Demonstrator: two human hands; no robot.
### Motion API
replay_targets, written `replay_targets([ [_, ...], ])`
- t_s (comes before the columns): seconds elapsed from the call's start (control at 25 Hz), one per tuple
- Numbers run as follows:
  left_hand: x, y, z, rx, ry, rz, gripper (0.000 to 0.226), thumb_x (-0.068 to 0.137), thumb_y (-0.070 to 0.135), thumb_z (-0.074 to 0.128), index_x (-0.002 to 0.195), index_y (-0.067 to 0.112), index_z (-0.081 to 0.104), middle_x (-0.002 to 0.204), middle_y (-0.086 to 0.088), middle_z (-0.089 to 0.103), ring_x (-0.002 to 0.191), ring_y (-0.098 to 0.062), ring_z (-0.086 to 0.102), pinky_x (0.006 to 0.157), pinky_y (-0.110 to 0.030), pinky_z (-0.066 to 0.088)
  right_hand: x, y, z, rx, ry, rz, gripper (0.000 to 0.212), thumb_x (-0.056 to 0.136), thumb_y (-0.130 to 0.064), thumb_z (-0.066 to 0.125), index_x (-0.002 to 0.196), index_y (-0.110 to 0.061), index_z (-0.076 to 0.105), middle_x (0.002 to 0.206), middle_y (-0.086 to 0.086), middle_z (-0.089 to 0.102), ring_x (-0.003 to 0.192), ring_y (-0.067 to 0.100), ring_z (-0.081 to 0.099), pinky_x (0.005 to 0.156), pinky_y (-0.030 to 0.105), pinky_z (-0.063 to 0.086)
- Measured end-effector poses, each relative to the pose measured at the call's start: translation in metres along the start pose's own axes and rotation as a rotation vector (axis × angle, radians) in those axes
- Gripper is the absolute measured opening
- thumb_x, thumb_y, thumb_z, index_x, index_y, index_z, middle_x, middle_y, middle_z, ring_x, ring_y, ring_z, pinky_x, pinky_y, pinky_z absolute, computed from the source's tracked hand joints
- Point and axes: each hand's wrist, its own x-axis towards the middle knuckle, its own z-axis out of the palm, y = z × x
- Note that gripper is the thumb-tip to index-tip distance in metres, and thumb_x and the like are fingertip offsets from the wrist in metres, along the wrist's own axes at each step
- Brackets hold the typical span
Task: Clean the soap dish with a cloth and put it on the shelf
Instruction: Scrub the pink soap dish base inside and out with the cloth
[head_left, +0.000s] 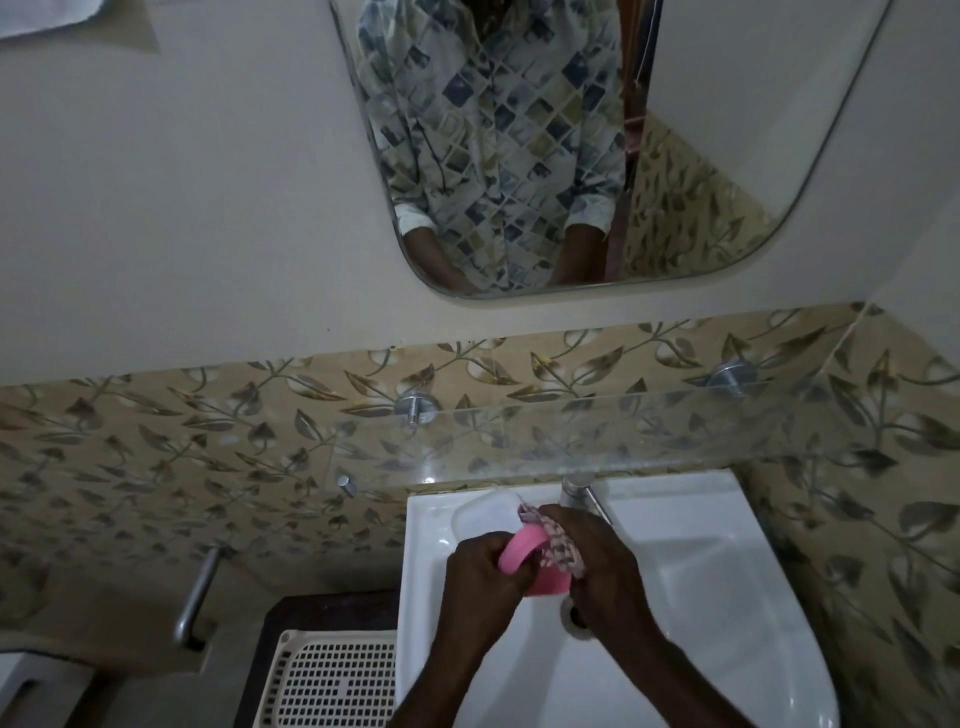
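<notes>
Over the white sink (727, 597), my left hand (485, 571) grips a pink soap dish (524, 556), held tilted on its edge. My right hand (597, 551) is closed on a patterned cloth (558, 548) that is pressed against the dish's upper right side. Both hands touch the dish. A clear glass shelf (623, 431) runs along the tiled wall just above the sink, held by round metal brackets (415, 408). Nothing stands on the shelf.
A metal tap (584, 493) rises at the back of the sink, and the drain (574, 616) shows by my right wrist. A cream plastic basket (332, 680) sits left of the sink. A metal handle (195, 597) is on the left wall. A mirror (701, 130) hangs above.
</notes>
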Motion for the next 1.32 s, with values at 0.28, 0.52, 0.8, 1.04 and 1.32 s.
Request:
replay_targets([
  [0.28,-0.007,0.001,0.006,-0.111,0.025,0.044,0.029,0.091,-0.009,0.054,0.080,0.007,0.076,0.069,0.012,0.075,0.070,-0.004,0.072,0.063,-0.022,0.057,-0.003,-0.010,0.011,0.204,-0.168,0.110,0.047,0.088,0.015,0.054,0.131,-0.002,0.058,0.140,0.013,0.054,0.133,0.015,0.047,0.112,0.030,0.037],
  [0.52,-0.013,-0.008,0.009,-0.231,0.048,0.078,0.024,0.091,-0.008,0.058,0.082,0.004,0.078,0.075,0.001,0.077,0.075,-0.013,0.073,0.067,-0.035,0.061,-0.011,-0.007,0.013,0.319,-0.167,0.212,0.048,0.090,0.016,0.050,0.132,-0.009,0.056,0.138,0.000,0.053,0.128,0.001,0.048,0.106,0.019,0.039],
  [0.8,-0.013,-0.004,0.000,-0.240,0.087,0.082,0.028,0.091,0.000,0.055,0.095,0.013,0.081,0.086,-0.003,0.080,0.088,-0.022,0.076,0.076,-0.034,0.062,0.006,0.004,0.014,0.249,0.031,0.218,0.069,0.080,0.026,0.047,0.119,-0.029,0.062,0.117,-0.023,0.064,0.112,-0.012,0.056,0.093,0.005,0.040],
  [1.04,0.012,0.016,-0.004,0.209,-0.134,-0.045,0.016,0.085,0.023,0.068,0.091,0.012,0.079,0.083,-0.008,0.077,0.070,-0.016,0.071,0.061,-0.026,0.054,0.019,0.014,0.009,-0.002,-0.022,0.066,0.044,0.077,0.014,0.073,0.119,0.002,0.066,0.116,0.017,0.070,0.110,0.031,0.066,0.096,0.038,0.051],
  [1.32,0.001,0.010,0.009,0.094,0.034,0.027,0.025,0.082,0.018,0.055,0.064,0.006,0.067,0.060,0.001,0.070,0.060,-0.005,0.067,0.054,-0.023,0.049,0.007,-0.013,0.024,0.035,0.054,0.063,0.032,0.094,0.005,0.053,0.119,-0.010,0.066,0.120,-0.001,0.071,0.118,0.019,0.062,0.105,0.026,0.046],
])
